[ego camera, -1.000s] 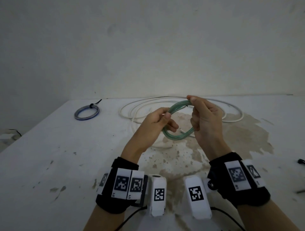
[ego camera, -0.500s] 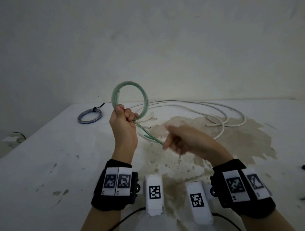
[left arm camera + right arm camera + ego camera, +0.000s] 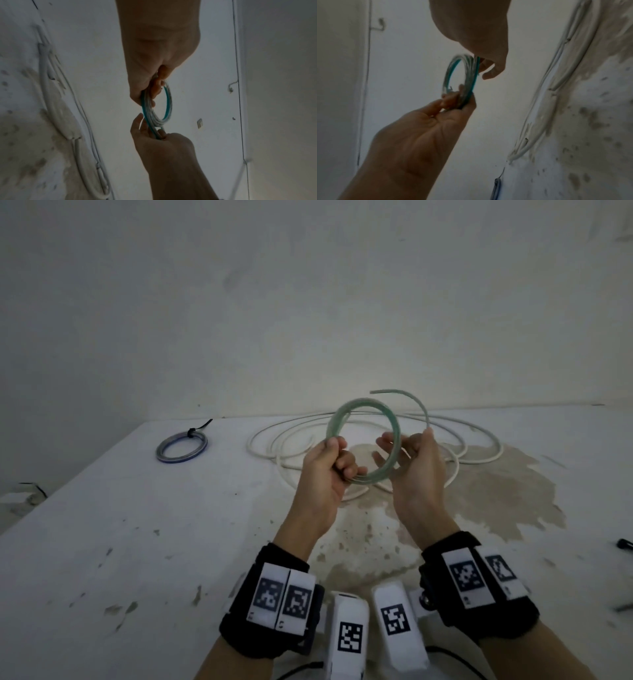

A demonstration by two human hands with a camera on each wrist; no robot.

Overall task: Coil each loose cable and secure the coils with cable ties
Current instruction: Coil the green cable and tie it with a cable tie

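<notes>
Head view: from above and behind, facing forward and down across the table (image 3: 102, 542) toward the wall at 12 o'clock. Left wrist view: close, along the palm. Right wrist view: the same, mirrored. All three share the coil (image 3: 363, 440) (image 3: 164, 106) (image 3: 462, 79).

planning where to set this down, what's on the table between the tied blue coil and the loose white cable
Nothing: in the head view the table is bare between the blue coil and the white cable, apart from small marks.

Right hand (image 3: 416, 470) rejoined the green coil (image 3: 363, 440); both hands now hold it
</notes>
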